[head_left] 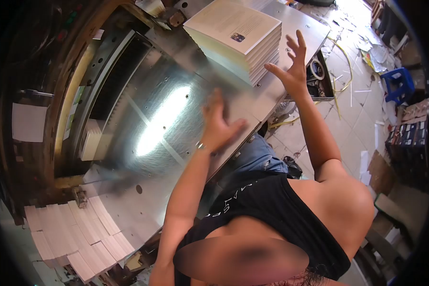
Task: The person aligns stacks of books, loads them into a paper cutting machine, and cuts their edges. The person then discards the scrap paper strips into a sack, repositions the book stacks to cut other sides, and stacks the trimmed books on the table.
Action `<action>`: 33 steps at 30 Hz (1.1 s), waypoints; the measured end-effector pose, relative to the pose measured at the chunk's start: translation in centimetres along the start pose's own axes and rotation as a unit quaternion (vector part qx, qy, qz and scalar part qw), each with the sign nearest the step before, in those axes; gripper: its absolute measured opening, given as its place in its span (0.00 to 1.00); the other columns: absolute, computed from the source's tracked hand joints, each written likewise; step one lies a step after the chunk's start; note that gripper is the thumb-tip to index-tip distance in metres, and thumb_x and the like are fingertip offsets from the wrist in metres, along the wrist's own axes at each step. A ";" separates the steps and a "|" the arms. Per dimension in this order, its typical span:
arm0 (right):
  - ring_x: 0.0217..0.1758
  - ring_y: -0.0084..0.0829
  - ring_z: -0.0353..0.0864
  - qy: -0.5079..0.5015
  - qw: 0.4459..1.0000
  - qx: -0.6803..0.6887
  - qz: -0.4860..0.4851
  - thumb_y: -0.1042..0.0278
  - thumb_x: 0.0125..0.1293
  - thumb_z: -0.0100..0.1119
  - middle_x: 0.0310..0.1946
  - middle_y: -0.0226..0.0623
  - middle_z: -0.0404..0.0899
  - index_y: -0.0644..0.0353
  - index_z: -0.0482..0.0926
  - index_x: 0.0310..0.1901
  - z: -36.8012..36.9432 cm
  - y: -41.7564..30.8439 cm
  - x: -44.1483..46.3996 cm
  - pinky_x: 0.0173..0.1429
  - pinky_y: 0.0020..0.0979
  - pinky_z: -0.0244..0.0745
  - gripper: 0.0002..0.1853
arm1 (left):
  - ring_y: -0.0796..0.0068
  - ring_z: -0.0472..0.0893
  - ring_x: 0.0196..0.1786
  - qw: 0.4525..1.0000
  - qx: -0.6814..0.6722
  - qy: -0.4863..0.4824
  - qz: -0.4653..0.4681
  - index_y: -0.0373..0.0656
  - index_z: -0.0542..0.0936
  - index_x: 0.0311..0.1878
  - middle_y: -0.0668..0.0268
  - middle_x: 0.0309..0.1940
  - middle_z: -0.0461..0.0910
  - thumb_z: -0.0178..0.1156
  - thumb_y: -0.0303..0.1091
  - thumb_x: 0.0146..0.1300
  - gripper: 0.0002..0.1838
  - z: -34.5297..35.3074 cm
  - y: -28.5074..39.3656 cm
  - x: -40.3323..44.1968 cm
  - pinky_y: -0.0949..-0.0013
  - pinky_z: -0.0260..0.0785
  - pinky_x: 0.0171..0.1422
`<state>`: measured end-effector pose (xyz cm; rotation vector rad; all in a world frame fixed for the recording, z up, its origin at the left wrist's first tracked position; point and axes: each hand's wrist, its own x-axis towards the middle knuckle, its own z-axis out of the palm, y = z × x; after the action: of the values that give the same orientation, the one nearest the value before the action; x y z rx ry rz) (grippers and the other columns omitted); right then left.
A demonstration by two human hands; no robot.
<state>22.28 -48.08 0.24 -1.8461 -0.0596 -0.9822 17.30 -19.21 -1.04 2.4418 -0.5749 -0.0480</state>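
Note:
My left hand, with a band at the wrist, is over the shiny metal table near its front edge. Its thumb and fingers are apart and nothing is in it; whether it touches the metal is unclear. My right hand is raised with fingers spread and empty, just right of a tall stack of printed sheets or booklets. A small picture shows on the stack's top page. The stack stands on the table beyond my left hand.
Rows of pale paper blocks lie at the lower left. Another block sits by the machine's dark opening. An open drawer holds a tape roll. A blue stool and scattered paper are on the floor at right.

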 end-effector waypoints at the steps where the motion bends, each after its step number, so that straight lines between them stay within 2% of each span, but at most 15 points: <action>1: 0.72 0.47 0.75 -0.027 0.999 0.027 0.020 0.55 0.51 0.86 0.74 0.51 0.68 0.49 0.50 0.83 -0.2 0.2 0.3 0.70 0.48 0.74 0.63 | 0.50 0.48 0.87 0.999 -0.031 -0.012 0.017 0.36 0.42 0.85 0.43 0.85 0.46 0.73 0.59 0.60 0.66 0.9 1.8 1.8 0.46 0.32 0.88; 3: 0.76 0.48 0.71 -0.081 0.991 0.081 0.062 0.53 0.52 0.86 0.76 0.53 0.66 0.49 0.46 0.84 -0.6 0.3 0.7 0.73 0.50 0.72 0.66 | 0.50 0.46 0.88 0.994 -0.090 -0.038 0.050 0.34 0.37 0.85 0.42 0.86 0.42 0.74 0.58 0.60 0.68 2.2 4.5 4.4 0.49 0.33 0.89; 6: 0.75 0.48 0.71 -0.087 0.989 0.088 0.077 0.54 0.51 0.85 0.75 0.54 0.67 0.48 0.47 0.84 -0.7 0.3 1.0 0.73 0.50 0.72 0.65 | 0.45 0.38 0.88 0.979 -0.200 -0.034 0.036 0.34 0.35 0.85 0.41 0.86 0.36 0.73 0.59 0.59 0.69 3.6 5.8 5.1 0.40 0.33 0.87; 10: 0.76 0.47 0.69 -0.091 0.987 0.105 0.075 0.55 0.53 0.84 0.75 0.55 0.66 0.49 0.50 0.84 -0.5 0.7 1.4 0.74 0.50 0.69 0.62 | 0.43 0.37 0.88 0.977 -0.206 -0.041 0.047 0.32 0.34 0.84 0.37 0.85 0.35 0.74 0.57 0.59 0.70 3.2 5.9 4.9 0.39 0.34 0.87; 14: 0.78 0.44 0.66 -0.064 0.988 0.116 0.074 0.57 0.56 0.80 0.73 0.52 0.68 0.54 0.53 0.82 -0.5 -0.5 1.1 0.77 0.50 0.61 0.57 | 0.42 0.37 0.88 0.977 -0.198 -0.040 0.063 0.30 0.33 0.83 0.37 0.85 0.35 0.74 0.56 0.60 0.70 3.2 6.0 5.1 0.39 0.34 0.87; 18: 0.77 0.40 0.67 -0.048 0.984 0.153 0.081 0.60 0.58 0.78 0.72 0.47 0.69 0.58 0.57 0.80 -0.4 -1.9 -0.3 0.76 0.48 0.61 0.52 | 0.42 0.37 0.88 0.979 -0.185 -0.050 0.070 0.33 0.32 0.84 0.37 0.85 0.35 0.74 0.56 0.59 0.70 3.6 5.2 5.0 0.40 0.34 0.87; 22: 0.74 0.41 0.68 -0.052 0.982 0.169 0.063 0.59 0.56 0.78 0.71 0.44 0.69 0.61 0.59 0.78 -0.1 -2.6 -2.0 0.77 0.46 0.60 0.51 | 0.43 0.37 0.88 0.977 -0.196 -0.049 0.074 0.32 0.34 0.84 0.37 0.85 0.35 0.74 0.57 0.59 0.70 3.5 5.1 5.0 0.44 0.35 0.88; 25: 0.74 0.45 0.69 -0.065 0.998 0.001 -0.010 0.57 0.52 0.80 0.69 0.46 0.69 0.63 0.59 0.78 -0.3 -4.5 -2.4 0.77 0.46 0.60 0.54 | 0.44 0.36 0.88 0.977 -0.183 -0.037 0.100 0.32 0.36 0.84 0.38 0.85 0.34 0.74 0.58 0.59 0.69 3.6 4.7 5.1 0.49 0.36 0.89; 26: 0.75 0.47 0.68 -0.016 0.995 -0.043 -0.089 0.56 0.46 0.83 0.68 0.43 0.70 0.55 0.66 0.77 0.3 -5.5 -2.3 0.81 0.52 0.54 0.54 | 0.46 0.36 0.88 0.980 -0.165 -0.039 0.108 0.32 0.37 0.84 0.39 0.85 0.33 0.74 0.58 0.59 0.69 3.5 4.5 5.2 0.52 0.36 0.89; 27: 0.75 0.47 0.68 -0.030 0.984 -0.102 -0.141 0.56 0.45 0.83 0.68 0.41 0.70 0.49 0.68 0.76 0.9 -6.5 -1.7 0.82 0.54 0.50 0.53 | 0.47 0.35 0.88 0.982 -0.147 -0.040 0.115 0.33 0.37 0.84 0.40 0.86 0.31 0.74 0.58 0.59 0.69 3.5 4.3 5.2 0.55 0.36 0.89; 29: 0.76 0.47 0.67 -0.056 0.944 -0.219 -0.239 0.55 0.44 0.84 0.69 0.37 0.71 0.39 0.72 0.75 2.0 -8.2 -0.9 0.84 0.59 0.43 0.51 | 0.45 0.37 0.88 0.982 -0.148 -0.037 0.114 0.32 0.42 0.84 0.39 0.85 0.35 0.74 0.58 0.59 0.66 3.8 3.6 5.0 0.54 0.37 0.89; 30: 0.80 0.44 0.63 -0.115 0.936 -0.219 -0.249 0.58 0.44 0.83 0.74 0.36 0.67 0.34 0.74 0.74 2.7 -8.6 -0.4 0.86 0.58 0.31 0.49 | 0.44 0.38 0.88 0.982 -0.149 -0.035 0.113 0.32 0.45 0.84 0.39 0.85 0.37 0.74 0.58 0.58 0.65 3.9 3.6 4.9 0.53 0.37 0.89; 33: 0.79 0.40 0.63 -0.145 0.896 -0.258 -0.331 0.56 0.46 0.80 0.75 0.34 0.66 0.32 0.73 0.75 5.2 -7.5 1.0 0.86 0.58 0.34 0.48 | 0.38 0.46 0.86 0.986 -0.045 -0.041 0.157 0.32 0.53 0.82 0.35 0.82 0.47 0.74 0.56 0.56 0.61 3.2 3.2 3.6 0.47 0.41 0.88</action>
<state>22.69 -40.67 5.61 -2.5345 -0.7131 -1.2471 18.76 -24.81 -1.40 2.2430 -0.9666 -0.0429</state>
